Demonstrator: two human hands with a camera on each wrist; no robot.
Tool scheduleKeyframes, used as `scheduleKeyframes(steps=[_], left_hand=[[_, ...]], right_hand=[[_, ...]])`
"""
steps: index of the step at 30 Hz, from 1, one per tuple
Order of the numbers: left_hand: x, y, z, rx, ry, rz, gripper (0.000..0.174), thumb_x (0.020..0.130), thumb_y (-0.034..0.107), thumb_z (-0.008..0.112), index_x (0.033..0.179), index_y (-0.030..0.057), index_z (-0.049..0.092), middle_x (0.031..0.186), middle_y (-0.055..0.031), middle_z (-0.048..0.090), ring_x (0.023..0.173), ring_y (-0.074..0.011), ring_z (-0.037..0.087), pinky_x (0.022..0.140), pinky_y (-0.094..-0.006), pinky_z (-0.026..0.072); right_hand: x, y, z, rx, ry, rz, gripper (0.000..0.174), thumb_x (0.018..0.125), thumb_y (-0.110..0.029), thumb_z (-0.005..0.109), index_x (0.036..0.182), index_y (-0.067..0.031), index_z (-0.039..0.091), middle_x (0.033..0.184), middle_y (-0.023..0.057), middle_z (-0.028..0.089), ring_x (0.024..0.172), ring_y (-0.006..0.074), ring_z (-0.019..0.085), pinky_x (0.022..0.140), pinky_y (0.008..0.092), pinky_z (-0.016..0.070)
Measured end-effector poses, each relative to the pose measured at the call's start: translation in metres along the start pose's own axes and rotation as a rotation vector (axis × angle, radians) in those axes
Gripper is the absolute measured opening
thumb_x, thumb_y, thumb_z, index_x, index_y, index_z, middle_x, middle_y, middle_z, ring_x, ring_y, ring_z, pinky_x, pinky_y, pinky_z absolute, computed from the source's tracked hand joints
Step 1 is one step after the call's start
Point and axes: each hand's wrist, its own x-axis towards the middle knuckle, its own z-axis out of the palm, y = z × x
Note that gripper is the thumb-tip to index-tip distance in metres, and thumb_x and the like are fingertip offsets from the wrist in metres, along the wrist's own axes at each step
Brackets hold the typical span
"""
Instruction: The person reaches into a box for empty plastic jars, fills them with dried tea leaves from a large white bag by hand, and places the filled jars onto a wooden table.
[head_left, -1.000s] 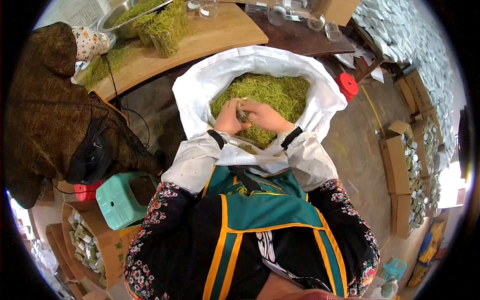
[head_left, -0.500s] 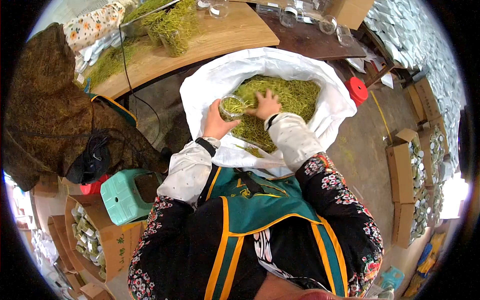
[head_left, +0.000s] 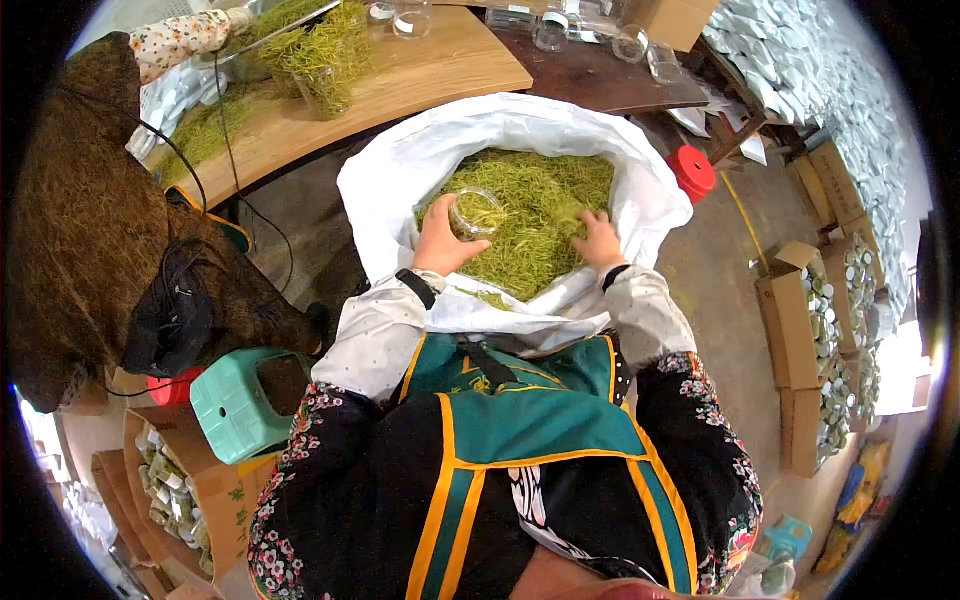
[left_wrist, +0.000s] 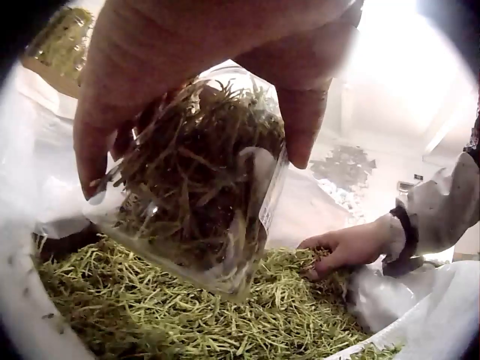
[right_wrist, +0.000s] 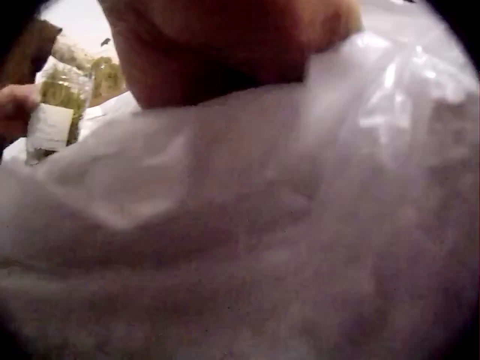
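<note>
My left hand [head_left: 445, 245] grips a clear jar [head_left: 478, 214] by its side, thumb and fingers on opposite walls. In the left wrist view the jar [left_wrist: 199, 187] is tilted and holds dried greenish-yellow herb strands, with a label partly showing. Below it, a heap of the same dried herb [head_left: 535, 180] fills a large white bag [head_left: 395, 185]. At the right side of the heap is my right hand [head_left: 600, 243], its fingers reaching into the strands and the fingertips partly buried. The bag's white wall blocks most of the right wrist view.
Behind the bag, a wooden table [head_left: 440, 75] bears another herb-filled container [head_left: 325, 75]; empty jars [head_left: 550, 32] stand on a dark table. A person in brown clothing [head_left: 75, 230] is at the left, beside a green stool [head_left: 235, 405]. Boxes of filled jars [head_left: 790, 320] stand right.
The hands were together at the jar, then moved apart. My right hand has moved rightward across the herb to the bag's right side, while the left keeps the jar over the heap.
</note>
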Motion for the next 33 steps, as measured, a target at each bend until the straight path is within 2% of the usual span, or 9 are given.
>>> scheduleKeyframes(steps=[6,12,16,20,23,28,30,31,33], left_hand=[[0.0,0.003,0.026,-0.037,-0.054,0.079,0.101,0.064,0.031,0.092,0.144,-0.001,0.04,0.142,-0.0249,0.048,0.134,-0.0414,0.045,0.114,-0.0448,0.0385],[-0.009,0.002,0.041,0.059,-0.077,0.106,0.1,0.063,0.03,0.093,0.143,-0.0005,0.041,0.137,-0.0252,0.05,0.129,-0.042,0.049,0.111,-0.0455,0.0412],[-0.012,0.007,0.039,0.063,-0.145,0.035,0.102,0.064,0.031,0.093,0.145,-0.0004,0.039,0.138,-0.0253,0.049,0.132,-0.0415,0.047,0.112,-0.0458,0.0392],[-0.009,0.012,0.041,0.1,-0.172,0.005,0.101,0.064,0.032,0.092,0.143,-0.0017,0.04,0.136,-0.0264,0.05,0.13,-0.0424,0.047,0.111,-0.0453,0.0408],[-0.011,0.014,0.04,0.106,-0.197,0.021,0.102,0.065,0.033,0.093,0.144,-0.0023,0.039,0.138,-0.0268,0.049,0.132,-0.042,0.046,0.111,-0.0451,0.0409],[-0.023,0.004,0.036,0.049,-0.102,-0.008,0.105,0.065,0.029,0.093,0.147,-0.0029,0.036,0.141,-0.0274,0.047,0.133,-0.0421,0.046,0.111,-0.0458,0.0405],[-0.023,0.001,0.034,0.004,-0.101,0.01,0.103,0.066,0.028,0.093,0.147,-0.0029,0.036,0.141,-0.0268,0.048,0.132,-0.0427,0.047,0.111,-0.046,0.0411],[-0.024,0.003,0.033,-0.006,-0.1,0.013,0.102,0.066,0.027,0.093,0.146,-0.0021,0.037,0.141,-0.0268,0.048,0.131,-0.0434,0.047,0.11,-0.0467,0.0415],[-0.021,0.006,0.033,-0.006,-0.124,0.014,0.102,0.065,0.026,0.093,0.146,-0.0014,0.038,0.14,-0.0263,0.048,0.131,-0.0436,0.047,0.11,-0.0467,0.0416]], right_hand=[[-0.053,-0.053,0.005,-0.07,-0.006,-0.13,0.084,0.079,-0.029,0.084,0.151,-0.0243,0.041,0.151,0.0254,0.036,0.13,0.0538,0.045,0.106,0.0544,0.0465],[-0.006,-0.031,0.014,0.205,-0.025,-0.046,0.069,0.076,-0.01,0.077,0.14,-0.0189,0.055,0.132,0.0258,0.052,0.116,0.0441,0.058,0.102,0.0446,0.0498],[-0.005,-0.057,-0.022,0.294,0.118,-0.321,0.059,0.075,-0.008,0.075,0.132,-0.016,0.06,0.129,0.0231,0.054,0.115,0.0424,0.059,0.099,0.0434,0.0509],[-0.011,-0.102,-0.055,0.144,-0.012,-0.609,0.064,0.071,-0.002,0.074,0.132,-0.0143,0.06,0.133,0.0163,0.054,0.114,0.0398,0.058,0.099,0.0437,0.0504],[-0.017,-0.13,-0.055,-0.008,-0.089,-0.889,0.071,0.069,-0.004,0.078,0.136,-0.0164,0.058,0.143,0.016,0.047,0.129,0.0424,0.048,0.106,0.0467,0.0472],[-0.03,-0.143,-0.075,0.426,-0.234,-0.705,0.076,0.073,-0.006,0.079,0.143,-0.0143,0.053,0.15,0.016,0.043,0.135,0.0361,0.047,0.109,0.0416,0.0453],[-0.023,-0.129,-0.06,0.426,-0.085,-0.563,0.068,0.073,-0.008,0.08,0.138,-0.0099,0.058,0.141,0.0169,0.054,0.126,0.0331,0.056,0.105,0.041,0.048],[-0.022,-0.127,-0.051,0.396,-0.011,-0.541,0.051,0.075,-0.01,0.078,0.125,-0.0048,0.068,0.12,0.0178,0.067,0.111,0.033,0.064,0.097,0.0405,0.0515],[-0.023,-0.126,-0.043,0.37,-0.044,-0.593,0.043,0.076,-0.012,0.076,0.118,-0.0043,0.071,0.11,0.0184,0.068,0.104,0.0355,0.065,0.092,0.042,0.0525]])
